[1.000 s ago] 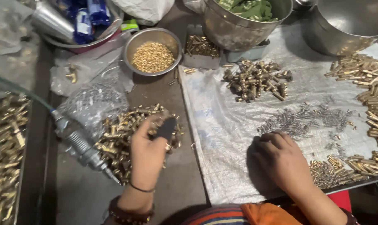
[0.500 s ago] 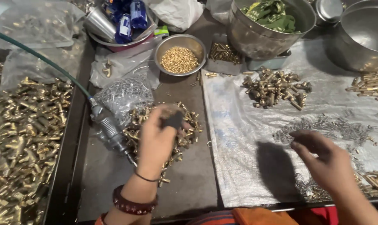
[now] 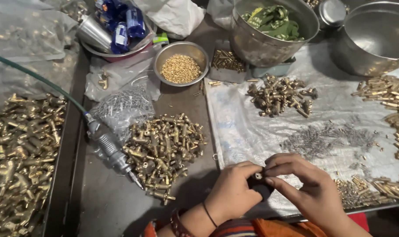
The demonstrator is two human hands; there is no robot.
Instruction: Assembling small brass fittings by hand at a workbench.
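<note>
Both hands have been brought together since the earlier frames: the left hand (image 3: 232, 193), which was over the heap of small brass T-shaped fittings (image 3: 164, 151) half a second ago, and the right hand (image 3: 307, 188), which was then held apart and open over the sheet, are now met low in the middle of the view. A small dark block-shaped part (image 3: 259, 183) with a pale spot on its top is pinched between them. The left hand is curled, knuckles up, with its fingertips (image 3: 251, 169) closed on the part's left side; a thin black band and a beaded bracelet are worn at its wrist. The right hand is arched over from the other side, its thumb and forefinger pressed to the part's right edge and the other fingers folded close above. Under the fingers lies a crinkled clear plastic sheet (image 3: 252, 131), with the heap of fittings just to the left of the left knuckles. A grey metal pneumatic tool (image 3: 109, 147) on a green hose (image 3: 32, 77) is laid beyond that heap. A scatter of thin grey metal springs (image 3: 327, 138) is seen just past the right fingertips, and a round steel bowl of small golden pieces (image 3: 180, 68) stands well above both hands.
</note>
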